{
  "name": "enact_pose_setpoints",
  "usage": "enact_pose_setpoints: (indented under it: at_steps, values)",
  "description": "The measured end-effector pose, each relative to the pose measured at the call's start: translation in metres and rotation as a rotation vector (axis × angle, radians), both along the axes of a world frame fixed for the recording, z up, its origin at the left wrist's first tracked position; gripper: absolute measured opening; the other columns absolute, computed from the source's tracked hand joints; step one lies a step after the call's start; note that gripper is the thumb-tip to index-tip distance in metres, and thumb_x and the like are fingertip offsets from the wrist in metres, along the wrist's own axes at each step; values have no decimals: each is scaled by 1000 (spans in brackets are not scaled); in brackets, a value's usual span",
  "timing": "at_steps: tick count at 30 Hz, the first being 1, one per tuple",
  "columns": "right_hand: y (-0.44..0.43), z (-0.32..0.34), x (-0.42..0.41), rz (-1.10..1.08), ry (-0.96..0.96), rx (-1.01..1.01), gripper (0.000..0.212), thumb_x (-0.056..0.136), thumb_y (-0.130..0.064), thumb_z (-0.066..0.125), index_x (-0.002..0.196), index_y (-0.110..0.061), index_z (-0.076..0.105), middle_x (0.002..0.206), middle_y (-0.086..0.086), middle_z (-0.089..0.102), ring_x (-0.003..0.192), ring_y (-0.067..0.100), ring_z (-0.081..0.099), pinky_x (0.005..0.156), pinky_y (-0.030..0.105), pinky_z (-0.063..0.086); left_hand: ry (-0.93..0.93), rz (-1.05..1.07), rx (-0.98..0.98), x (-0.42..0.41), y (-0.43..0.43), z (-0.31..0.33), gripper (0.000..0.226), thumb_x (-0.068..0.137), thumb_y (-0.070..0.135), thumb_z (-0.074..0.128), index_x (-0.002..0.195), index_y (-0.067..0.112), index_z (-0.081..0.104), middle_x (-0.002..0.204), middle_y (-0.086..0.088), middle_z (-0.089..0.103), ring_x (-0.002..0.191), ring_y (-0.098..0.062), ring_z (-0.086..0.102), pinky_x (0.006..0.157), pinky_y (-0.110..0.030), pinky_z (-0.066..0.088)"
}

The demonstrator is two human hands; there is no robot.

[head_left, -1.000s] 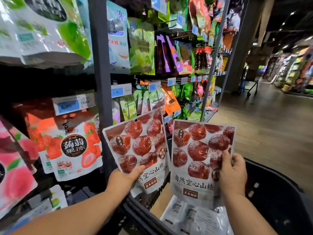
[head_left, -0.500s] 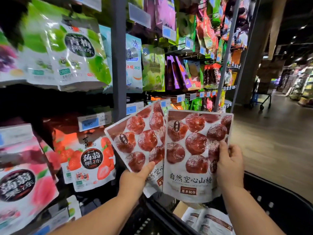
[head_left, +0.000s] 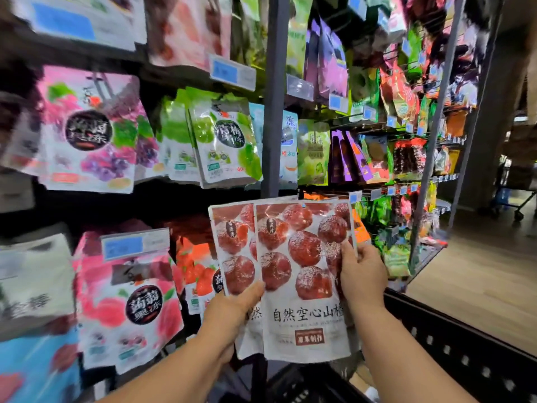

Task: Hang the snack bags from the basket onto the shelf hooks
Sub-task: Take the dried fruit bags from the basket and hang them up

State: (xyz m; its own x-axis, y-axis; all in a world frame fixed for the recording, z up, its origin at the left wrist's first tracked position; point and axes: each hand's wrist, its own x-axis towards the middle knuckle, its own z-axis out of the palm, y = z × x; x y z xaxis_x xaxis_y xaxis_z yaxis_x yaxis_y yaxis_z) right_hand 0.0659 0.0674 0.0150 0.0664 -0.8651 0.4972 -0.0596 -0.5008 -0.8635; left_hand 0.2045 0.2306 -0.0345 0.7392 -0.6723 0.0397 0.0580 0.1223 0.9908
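Carrying to the shelf [head_left: 273,112] is judged in hand: the rear hawthorn bag [head_left: 232,245] is pinched in the left grip [head_left: 232,311], the front hawthorn bag [head_left: 302,274] in the right grip [head_left: 361,276]. Next, a free hook must be found.

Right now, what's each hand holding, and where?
The left hand pinches the back bag at its lower left; the right hand grips the front bag at its right edge.

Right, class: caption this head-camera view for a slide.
Left hand and right hand hold two overlapping white plastic snack bags printed with red fruit before packed shelves.
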Motion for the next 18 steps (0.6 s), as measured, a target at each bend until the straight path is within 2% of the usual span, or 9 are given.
enact_pose_setpoints:
  at_steps: [3, 4, 6, 9, 12, 15, 16, 18]
  values:
    - [15, 9, 14, 47, 6, -5, 33, 99, -30, 55, 71, -15, 47, 64, 1, 47, 62, 22, 44, 55, 32, 30, -60, 18, -37, 8, 18, 4, 48, 64, 43, 89, 100, 14, 77, 98, 2, 77, 94, -17, 73, 91, -34, 52]
    - [20, 13, 19, 66, 5, -9, 28, 99, -30, 56, 76, -14, 52, 67, -1, 50, 63, 19, 46, 54, 29, 32, -86, 34, -59, 10, 24, 6, 49, 63, 39, 89, 103, 13, 76, 96, 3, 77, 91, -14, 74, 89, -32, 54]
    - [31, 17, 27, 98, 13, -25, 23, 99, -29, 56, 84, -12, 57, 73, -5, 53, 66, 9, 48, 54, 22, 31, -128, 85, -77, 11, 36, 8, 35, 71, 25, 87, 102, 14, 74, 87, 6, 77, 80, -6, 73, 78, -25, 58]
    - [46, 21, 38, 185, -12, -57, 28, 99, -29, 56, 77, -12, 54, 72, -2, 51, 65, 14, 47, 53, 21, 32, -224, 155, -57, 15, 53, 12, 39, 64, 35, 88, 99, 21, 75, 88, 9, 77, 82, -6, 73, 78, -23, 56]
    - [61, 24, 48, 335, -64, -42, 31, 99, -34, 55, 74, -15, 51, 71, 0, 50, 65, 16, 46, 56, 23, 36, -250, 253, -64, 23, 72, 20, 20, 67, 33, 83, 83, 23, 76, 77, 9, 76, 72, -7, 72, 64, -19, 49]
    - [69, 25, 55, 558, -75, 68, 19, 92, -45, 63, 91, -26, 61, 88, 2, 69, 82, 19, 67, 72, 36, 54, -301, 305, -66, 34, 87, 30, 21, 74, 28, 81, 91, 16, 77, 78, 9, 77, 69, -2, 71, 63, -18, 52]
    - [70, 25, 57, 651, -75, 106, 16, 91, -41, 67, 97, -29, 61, 94, 3, 72, 87, 21, 71, 76, 40, 57, -313, 318, -69, 37, 91, 34, 18, 76, 26, 80, 92, 17, 77, 78, 10, 76, 68, 0, 70, 64, -17, 53]
    - [69, 22, 57, 814, -39, 175, 29, 85, -29, 74, 108, -28, 58, 102, 2, 74, 91, 18, 73, 79, 38, 58, -304, 355, -92, 43, 97, 39, 14, 78, 24, 79, 91, 18, 76, 79, 11, 76, 68, 2, 70, 60, -14, 52]
